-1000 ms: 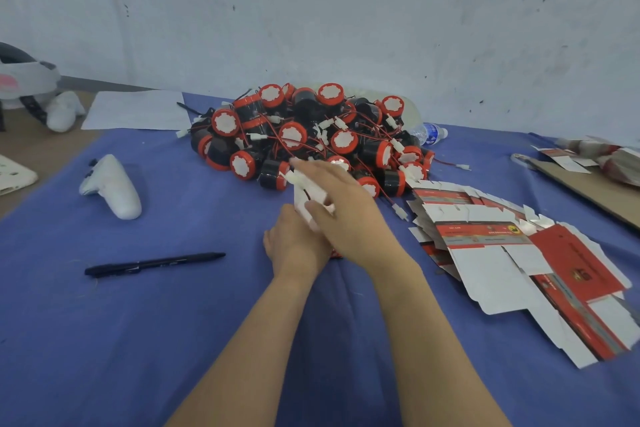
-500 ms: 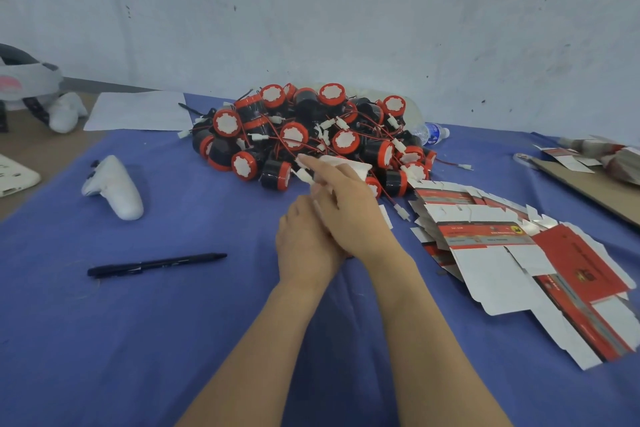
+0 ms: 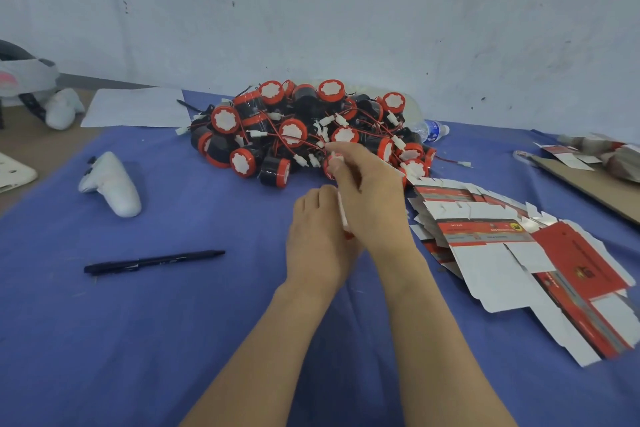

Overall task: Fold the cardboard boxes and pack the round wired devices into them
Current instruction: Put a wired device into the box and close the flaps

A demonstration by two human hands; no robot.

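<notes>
The round wired devices (image 3: 304,128) sit in a black-and-red heap with thin tangled wires. You are folding now: your left hand (image 3: 317,243) and right hand (image 3: 372,198) are close together, both gripping one thin cardboard box (image 3: 343,215) (mostly hidden). Next, I think, tuck its flaps in. Stiff, smooth flat boxes (image 3: 502,253) wait on the right

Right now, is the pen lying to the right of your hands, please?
No, the pen lies left of the left hand and the right hand, on the cloth.
</notes>
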